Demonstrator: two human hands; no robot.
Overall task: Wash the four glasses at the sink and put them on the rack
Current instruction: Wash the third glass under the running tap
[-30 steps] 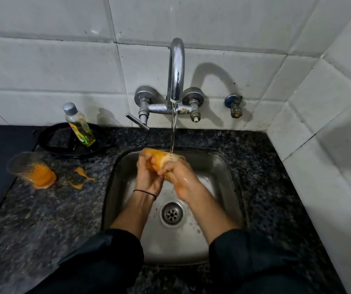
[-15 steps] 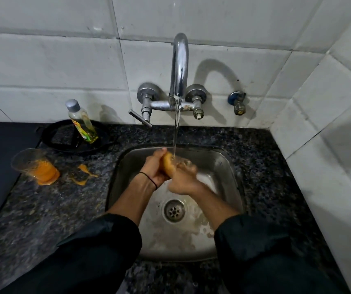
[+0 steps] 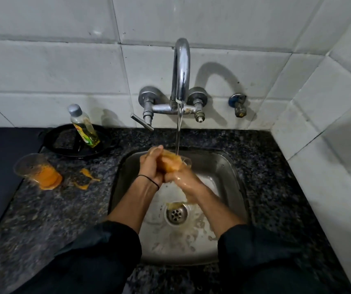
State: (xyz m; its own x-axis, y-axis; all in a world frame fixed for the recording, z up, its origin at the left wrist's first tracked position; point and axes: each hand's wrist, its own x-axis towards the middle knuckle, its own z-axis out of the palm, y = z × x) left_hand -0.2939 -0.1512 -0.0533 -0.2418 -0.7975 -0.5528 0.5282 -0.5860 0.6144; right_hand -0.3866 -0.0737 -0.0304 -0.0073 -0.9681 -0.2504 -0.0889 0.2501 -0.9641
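Head view shows me an orange-stained glass standing on the counter at left, then at centre over the sink my left hand with fingers curled round a second orange-smeared glass under the tap stream, my right hand gripping it from below.

The glass is clear and coated in orange. It lies on its side over the back of the sink, rim pointing right, right under the running water. My left hand wraps its base end and my right hand grips it from below. A second glass stands on the worktop well left of the sink, with orange liquid in its bottom.
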